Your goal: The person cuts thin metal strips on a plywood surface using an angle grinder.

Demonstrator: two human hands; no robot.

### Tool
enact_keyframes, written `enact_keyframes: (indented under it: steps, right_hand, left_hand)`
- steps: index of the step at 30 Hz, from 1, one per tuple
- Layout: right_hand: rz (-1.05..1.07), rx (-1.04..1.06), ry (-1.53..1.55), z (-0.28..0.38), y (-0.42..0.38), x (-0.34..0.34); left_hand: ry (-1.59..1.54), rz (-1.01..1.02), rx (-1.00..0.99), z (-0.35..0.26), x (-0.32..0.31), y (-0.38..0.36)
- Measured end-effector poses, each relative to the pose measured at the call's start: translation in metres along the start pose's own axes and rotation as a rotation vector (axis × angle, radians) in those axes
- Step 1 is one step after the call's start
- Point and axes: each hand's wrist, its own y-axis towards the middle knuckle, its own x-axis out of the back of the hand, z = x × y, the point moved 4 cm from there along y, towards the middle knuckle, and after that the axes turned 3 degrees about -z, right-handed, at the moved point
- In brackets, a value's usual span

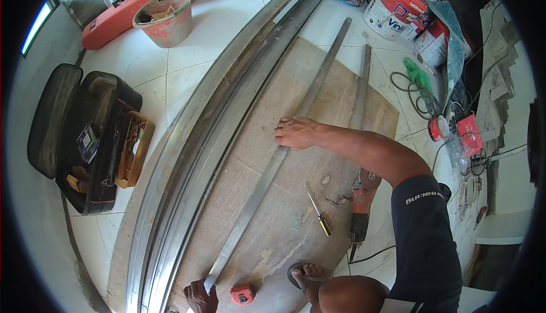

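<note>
Metal strip [251, 205] slants lengthwise, lower left to upper right, left hand [201, 297] and right hand [295, 133] clamped on it.

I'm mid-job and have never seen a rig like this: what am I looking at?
There is no robot, just a person's bare hands. The single picture comes from a camera on their head, looking forward and down; its wide lens bends straight edges. The right hand lies over the middle of a long metal strip; the left hand is at its near end. How firmly either grips is hidden. On the board beneath lie a screwdriver, a red tape measure, a red-and-black power tool and longer metal bars.
</note>
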Motion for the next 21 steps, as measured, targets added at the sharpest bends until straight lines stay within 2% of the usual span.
enact_keyframes:
  steps: [4,7,13,14,15,16,18,21]
  right_hand:
    - [0.010,-0.007,0.042,-0.001,0.000,-0.001]
    - [-0.015,-0.020,0.037,-0.001,-0.001,-0.001]
    - [-0.008,-0.133,0.046,0.007,-0.012,0.008]
    - [-0.155,-0.169,-0.011,0.015,-0.022,0.014]
    - [-0.302,-0.200,-0.063,0.027,-0.033,0.021]
    - [-0.360,-0.272,0.035,0.048,-0.043,0.043]
    - [-0.465,-0.393,0.231,0.099,-0.068,0.074]
    - [-0.534,-0.515,0.475,0.174,-0.102,0.070]
  left_hand:
    - [-0.005,0.006,-0.005,0.003,-0.005,0.000]
    - [0.018,0.166,0.110,0.021,-0.023,-0.013]
    - [-0.012,0.076,0.027,0.023,-0.023,-0.017]
    - [-0.029,0.073,0.042,0.025,-0.025,-0.019]
    - [-0.047,0.070,0.064,0.028,-0.027,-0.022]
    - [-0.060,0.037,0.072,0.028,-0.027,-0.024]
    - [-0.087,-0.023,0.098,0.029,-0.027,-0.029]
    - [-0.130,-0.070,0.131,0.035,-0.029,-0.035]
